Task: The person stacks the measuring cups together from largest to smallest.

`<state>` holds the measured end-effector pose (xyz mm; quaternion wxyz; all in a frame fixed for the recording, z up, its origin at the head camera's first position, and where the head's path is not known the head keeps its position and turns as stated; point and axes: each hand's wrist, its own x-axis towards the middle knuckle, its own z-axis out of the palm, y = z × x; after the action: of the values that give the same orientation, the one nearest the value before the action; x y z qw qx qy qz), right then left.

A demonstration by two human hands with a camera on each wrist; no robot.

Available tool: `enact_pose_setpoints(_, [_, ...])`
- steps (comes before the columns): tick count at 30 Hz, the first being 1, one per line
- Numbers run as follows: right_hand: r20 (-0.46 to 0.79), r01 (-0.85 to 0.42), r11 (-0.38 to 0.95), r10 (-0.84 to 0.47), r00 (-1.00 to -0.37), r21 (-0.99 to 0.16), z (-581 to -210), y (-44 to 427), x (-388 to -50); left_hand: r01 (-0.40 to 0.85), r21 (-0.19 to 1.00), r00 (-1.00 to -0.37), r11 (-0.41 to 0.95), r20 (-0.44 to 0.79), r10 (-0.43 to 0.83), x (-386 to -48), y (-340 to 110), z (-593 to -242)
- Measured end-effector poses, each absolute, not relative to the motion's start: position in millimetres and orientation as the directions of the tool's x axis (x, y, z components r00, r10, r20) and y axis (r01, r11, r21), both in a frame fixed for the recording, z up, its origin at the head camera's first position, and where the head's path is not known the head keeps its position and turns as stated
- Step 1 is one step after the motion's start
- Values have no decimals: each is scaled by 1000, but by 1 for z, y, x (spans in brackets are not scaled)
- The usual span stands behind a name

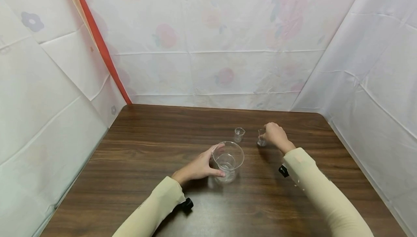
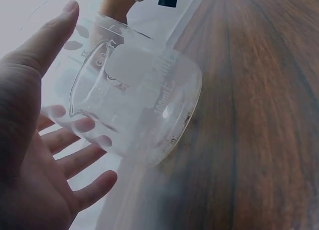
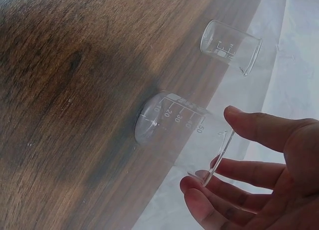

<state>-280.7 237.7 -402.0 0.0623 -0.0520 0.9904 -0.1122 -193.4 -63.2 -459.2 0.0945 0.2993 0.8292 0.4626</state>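
My left hand (image 1: 202,165) holds a large glass beaker (image 1: 239,157) from its left side, thumb and fingers spread around the wall. Inside it shows the rim of a smaller beaker (image 2: 107,110), with a pouring lip. My right hand (image 1: 275,135) pinches a small graduated beaker (image 3: 182,125) near its rim, between thumb and fingertips. That beaker is upright, its base at or just above the table; which one, I cannot tell. A second small beaker (image 1: 239,134) stands upright on the table, between the large beaker and my right hand.
Dark wood-grain table (image 1: 146,139) lies under everything. White printed sheets (image 1: 208,41) hang behind it and on both sides. A red strip (image 1: 101,45) runs down the back left corner. Black wrist devices (image 1: 186,205) sit at both sleeves.
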Motion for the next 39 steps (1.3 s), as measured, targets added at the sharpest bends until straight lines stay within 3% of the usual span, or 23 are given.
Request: enact_pose_setpoints(39, [-43,-121,950,-139,-989,-289,-383,241,-269,375,834,-815,404,89,573,-195,-64,-459])
